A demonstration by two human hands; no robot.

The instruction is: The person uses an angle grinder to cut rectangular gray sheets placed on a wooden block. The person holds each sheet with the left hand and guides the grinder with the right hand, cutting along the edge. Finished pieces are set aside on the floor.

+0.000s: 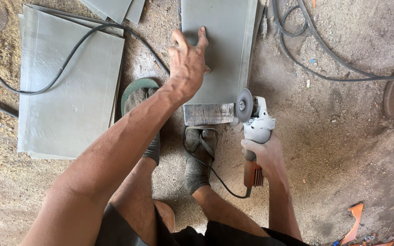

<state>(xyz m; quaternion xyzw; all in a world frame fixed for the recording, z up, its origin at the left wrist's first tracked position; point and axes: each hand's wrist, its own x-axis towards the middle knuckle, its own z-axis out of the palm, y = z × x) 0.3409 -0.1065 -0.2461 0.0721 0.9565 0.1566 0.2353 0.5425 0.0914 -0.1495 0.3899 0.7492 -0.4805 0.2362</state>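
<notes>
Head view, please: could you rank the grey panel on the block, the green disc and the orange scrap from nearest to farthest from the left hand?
From the left hand:
1. Grey panel, directly under the palm, touching.
2. Green disc, on the ground just left of the wrist.
3. Orange scrap, far off at lower right.

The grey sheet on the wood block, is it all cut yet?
Not yet, it seems. Looks done: a stack of grey sheets lies flat on the dusty ground. In hand: the left hand presses a grey sheet onto a wooden block, while the right hand holds an angle grinder, its disc at the sheet's lower right corner. Left: that sheet shows no cut line.
</notes>
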